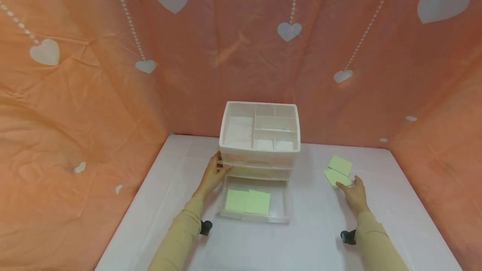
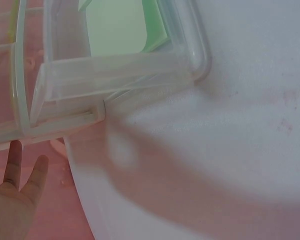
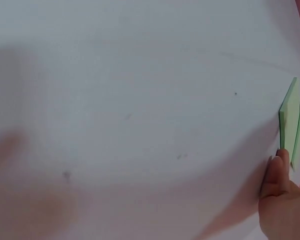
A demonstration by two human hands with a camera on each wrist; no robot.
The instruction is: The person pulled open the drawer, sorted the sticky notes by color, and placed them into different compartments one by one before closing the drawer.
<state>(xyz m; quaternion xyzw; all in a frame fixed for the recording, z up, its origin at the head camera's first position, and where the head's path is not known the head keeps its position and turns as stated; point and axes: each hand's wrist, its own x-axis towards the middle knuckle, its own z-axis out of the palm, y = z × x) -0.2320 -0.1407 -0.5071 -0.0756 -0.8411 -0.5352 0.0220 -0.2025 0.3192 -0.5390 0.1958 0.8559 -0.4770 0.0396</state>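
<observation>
In the head view a white plastic drawer unit (image 1: 260,149) stands on the table, its clear bottom drawer (image 1: 280,204) pulled out. Inside that drawer lie two light green note pads (image 1: 248,202), side by side. My left hand (image 1: 212,174) rests against the unit's left side; in the left wrist view its fingers (image 2: 12,165) look straight. To the right of the unit, two more light green pads (image 1: 340,165) lie on the table, slightly overlapping. At the nearer one, my right hand (image 1: 354,195) touches its near edge with the thumb, the fingers spread beside its right corner.
The unit's top is an open tray (image 1: 237,126) split into several compartments. Yellow shows through a closed upper drawer (image 1: 260,172). A white cloth covers the table (image 1: 312,237). Orange-pink fabric (image 1: 260,62) with white hearts hangs behind and at both sides.
</observation>
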